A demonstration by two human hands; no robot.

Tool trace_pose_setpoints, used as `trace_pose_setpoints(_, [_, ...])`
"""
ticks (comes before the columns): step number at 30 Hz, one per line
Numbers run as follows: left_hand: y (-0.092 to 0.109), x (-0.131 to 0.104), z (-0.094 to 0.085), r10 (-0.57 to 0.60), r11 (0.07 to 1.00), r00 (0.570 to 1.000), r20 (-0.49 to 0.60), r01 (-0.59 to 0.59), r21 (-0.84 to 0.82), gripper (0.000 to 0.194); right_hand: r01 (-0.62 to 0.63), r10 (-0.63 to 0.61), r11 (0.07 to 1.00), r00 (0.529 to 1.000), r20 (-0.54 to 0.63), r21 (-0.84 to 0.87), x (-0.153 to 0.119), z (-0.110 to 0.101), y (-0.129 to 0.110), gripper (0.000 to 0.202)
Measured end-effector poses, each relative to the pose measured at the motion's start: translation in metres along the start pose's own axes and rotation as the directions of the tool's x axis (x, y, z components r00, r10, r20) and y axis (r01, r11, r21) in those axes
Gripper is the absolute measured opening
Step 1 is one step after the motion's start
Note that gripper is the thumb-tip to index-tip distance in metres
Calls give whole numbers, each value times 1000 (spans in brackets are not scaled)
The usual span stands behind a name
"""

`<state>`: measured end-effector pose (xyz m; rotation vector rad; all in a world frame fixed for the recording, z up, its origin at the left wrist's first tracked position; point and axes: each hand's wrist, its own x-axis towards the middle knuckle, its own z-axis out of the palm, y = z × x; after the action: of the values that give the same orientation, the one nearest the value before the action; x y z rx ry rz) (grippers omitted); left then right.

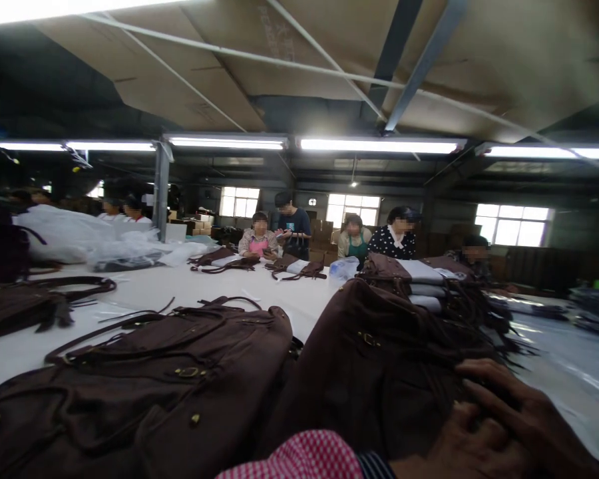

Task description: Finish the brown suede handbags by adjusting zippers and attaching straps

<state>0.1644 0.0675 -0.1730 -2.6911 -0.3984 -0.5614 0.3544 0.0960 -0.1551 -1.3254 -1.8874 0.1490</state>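
Observation:
A dark brown backpack (349, 366) with a small brass buckle lies in front of me, its top tilted up. Over its right side my right hand (524, 406) reaches in from the right, fingers stretched out and resting on the fabric. Just below and partly overlapped by it, my left hand (479, 446) has its fingers curled in; whatever they hold is hidden. The left arm wears a pink checked sleeve (299, 456). Immediately left lies another brown backpack (219, 359) with straps and brass fittings.
Behind the near bag rises a stack of brown bags (387, 266) with white wraps. More bags (297, 266) and clear plastic (70, 233) lie on the white table (150, 286). Several people stand or sit across it. Dark flat goods (596, 313) are piled at right.

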Motion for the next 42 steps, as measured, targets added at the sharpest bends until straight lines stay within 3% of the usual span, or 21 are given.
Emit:
trace_pose_setpoints(2, [-1,-2,-13,7,998,1000,-18,-8,-58,48,-25,26,1000,999,-35,10,0,-3,-12,43])
trace_pose_setpoints(6, [0,-4,-39,-23,974,998,50,34,-222,58,-39,44,997,996,-82,71,1,-7,-31,41])
trace_pose_setpoints(11, [-1,-7,-55,-25,947,998,49,39,-320,60,11,-3,995,997,-80,98,5,-8,-46,32])
trace_pose_setpoints(18, [1,-11,-63,-31,943,998,49,46,-329,47,40,-26,992,993,-116,116,4,-8,-50,28])
trace_pose_setpoints(26, [5,-10,-62,43,993,999,23,-40,-107,44,-1,7,995,998,-64,102,0,-2,-22,36])
trace_pose_setpoints(30, [5,-10,-65,59,995,996,71,-53,-79,43,-4,11,995,998,-63,104,0,-2,-16,38])
trace_pose_setpoints(38, [3,-6,-63,39,984,996,79,-24,-179,43,53,-32,989,989,-147,141,0,-5,-40,30])
trace_pose_setpoints(42, [0,-4,-76,60,985,996,68,-48,-167,38,68,-42,988,981,-187,136,1,-10,-54,25])
